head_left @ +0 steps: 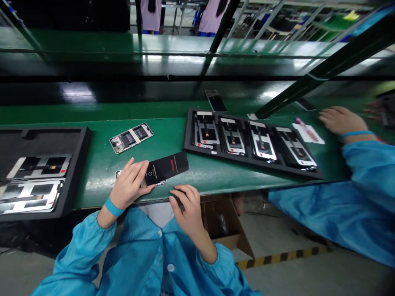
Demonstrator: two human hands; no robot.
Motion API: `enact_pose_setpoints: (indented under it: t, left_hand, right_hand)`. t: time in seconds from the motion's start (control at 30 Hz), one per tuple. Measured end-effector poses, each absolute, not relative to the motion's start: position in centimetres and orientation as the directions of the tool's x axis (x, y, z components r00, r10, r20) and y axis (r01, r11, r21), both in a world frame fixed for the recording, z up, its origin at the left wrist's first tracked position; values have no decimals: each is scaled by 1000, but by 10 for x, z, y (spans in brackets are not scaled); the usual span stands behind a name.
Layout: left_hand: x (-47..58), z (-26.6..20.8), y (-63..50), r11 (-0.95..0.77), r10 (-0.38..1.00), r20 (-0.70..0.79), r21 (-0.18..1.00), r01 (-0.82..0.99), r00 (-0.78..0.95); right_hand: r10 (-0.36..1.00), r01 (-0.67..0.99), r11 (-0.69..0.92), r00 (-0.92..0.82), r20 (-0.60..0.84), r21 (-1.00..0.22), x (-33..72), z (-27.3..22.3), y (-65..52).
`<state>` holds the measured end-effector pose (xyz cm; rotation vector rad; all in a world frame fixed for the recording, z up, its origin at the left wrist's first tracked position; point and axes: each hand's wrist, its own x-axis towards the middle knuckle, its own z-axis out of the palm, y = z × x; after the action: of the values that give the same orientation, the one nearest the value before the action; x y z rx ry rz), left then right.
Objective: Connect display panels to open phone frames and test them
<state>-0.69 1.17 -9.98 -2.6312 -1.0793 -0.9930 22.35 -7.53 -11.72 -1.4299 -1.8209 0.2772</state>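
Note:
My left hand (131, 185) has its fingers and thumb closed on the left end of a dark phone screen (168, 167). The screen is lit with red and white marks and lies askew over a phone frame (162, 182), mostly hidden under it and my hand. My right hand (187, 205) is held at the bench's front edge, just below the screen, fingers loosely bent and apart, with nothing seen in them. Behind my left hand lies an opened phone body (131, 138), its battery and a pale strip showing.
A black foam tray (191, 142) at the right holds several stacks of screen parts; another tray (78, 164) stands at the left. A dark phone (216, 101) lies behind the right tray. A slanted post (296, 92) crosses near a co-worker's hand (344, 120). A cardboard box (240, 238) is below.

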Motion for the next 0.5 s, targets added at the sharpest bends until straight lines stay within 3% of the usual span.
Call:
enact_pose_setpoints:
  t: [0.13, 0.3, 0.4, 0.5]
  left_hand:
    - [-13, -103, 9, -698, 604, 666, 176, 694, 438]
    - [-24, -111, 2, -648, 630, 717, 274, 710, 299]
    - [-28, -114, -2, -591, 671, 705, 321, 740, 231]
    - [-28, -115, -5, -548, 727, 656, 375, 748, 204]
  right_hand:
    - [938, 712, 311, -124, 323, -629, 215, -106, -56]
    - [976, 575, 215, -144, 160, -790, 200, -94, -25]
    - [989, 416, 147, -84, 123, -897, 187, -93, -13]
    - [996, 103, 73, -62, 66, -992, 169, -96, -10]
